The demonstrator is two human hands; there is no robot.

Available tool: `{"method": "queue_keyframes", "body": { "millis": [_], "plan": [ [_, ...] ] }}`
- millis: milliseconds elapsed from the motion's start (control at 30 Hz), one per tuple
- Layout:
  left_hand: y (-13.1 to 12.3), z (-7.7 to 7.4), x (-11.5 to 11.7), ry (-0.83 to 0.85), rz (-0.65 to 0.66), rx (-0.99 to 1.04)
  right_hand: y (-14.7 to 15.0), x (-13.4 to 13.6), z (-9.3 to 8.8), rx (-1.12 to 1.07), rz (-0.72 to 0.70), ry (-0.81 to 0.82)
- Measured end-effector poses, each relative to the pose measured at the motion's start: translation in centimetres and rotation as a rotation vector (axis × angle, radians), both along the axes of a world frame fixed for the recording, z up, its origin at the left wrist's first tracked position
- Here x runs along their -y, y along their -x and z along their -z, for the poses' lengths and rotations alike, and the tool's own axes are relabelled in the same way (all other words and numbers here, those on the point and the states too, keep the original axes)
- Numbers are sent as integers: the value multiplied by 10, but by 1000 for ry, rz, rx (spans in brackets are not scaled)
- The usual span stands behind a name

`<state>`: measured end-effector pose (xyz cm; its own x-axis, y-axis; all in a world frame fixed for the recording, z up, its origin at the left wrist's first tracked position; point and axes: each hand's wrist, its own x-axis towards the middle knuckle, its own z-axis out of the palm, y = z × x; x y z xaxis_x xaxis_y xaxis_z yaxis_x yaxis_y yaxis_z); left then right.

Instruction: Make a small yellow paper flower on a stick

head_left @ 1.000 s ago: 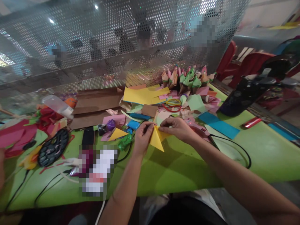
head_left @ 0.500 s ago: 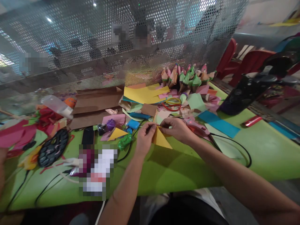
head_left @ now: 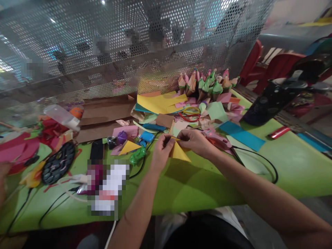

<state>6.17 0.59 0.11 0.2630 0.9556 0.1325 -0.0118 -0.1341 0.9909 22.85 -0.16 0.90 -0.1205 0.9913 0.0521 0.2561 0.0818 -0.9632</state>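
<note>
Between my two hands is a piece of yellow paper (head_left: pixel 179 153), raised a little over the green table and flaring into a cone-like shape toward me. My left hand (head_left: pixel 163 148) pinches its upper left edge between thumb and fingers. On the upper right, the fingers of my right hand (head_left: pixel 190 141) are closed on the same paper. Its top corner is partly hidden by my fingertips. A second yellow paper triangle (head_left: pixel 130 147) lies left of my hands, beside a crumpled green wrapper (head_left: pixel 137 155). Close to my right wrist rests a glue gun (head_left: pixel 218 142) with a black cord.
Finished paper cones (head_left: pixel 207 86) with green, pink and orange tops stand at the back right. Yellow sheets (head_left: pixel 158 103) and brown paper (head_left: pixel 107 110) lie along the perforated metal screen (head_left: pixel 103 69). A dark tumbler (head_left: pixel 269 102) stands right. Another person's hand (head_left: pixel 3 173) shows at the left edge.
The yellow paper has turned slightly, its lower part looking more rounded and folded. Both hands keep their grip with small finger shifts. The hand at the left edge has moved a bit.
</note>
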Motion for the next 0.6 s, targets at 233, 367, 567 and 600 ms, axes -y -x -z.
{"method": "queue_keyframes", "body": {
  "millis": [233, 367, 567, 600],
  "plan": [
    [3, 1, -6, 95, -48, 100, -6, 2, -14, -12, -23, 39],
    [4, 4, -9, 83, -203, 190, -12, 0, -14, -26, 17, 64],
    [4, 8, -12, 119, -265, 260, -12, -3, -6, -73, 55, 2],
    [4, 8, -12, 122, -270, 266, -12, -2, -7, -65, 61, -10]
  ]
}}
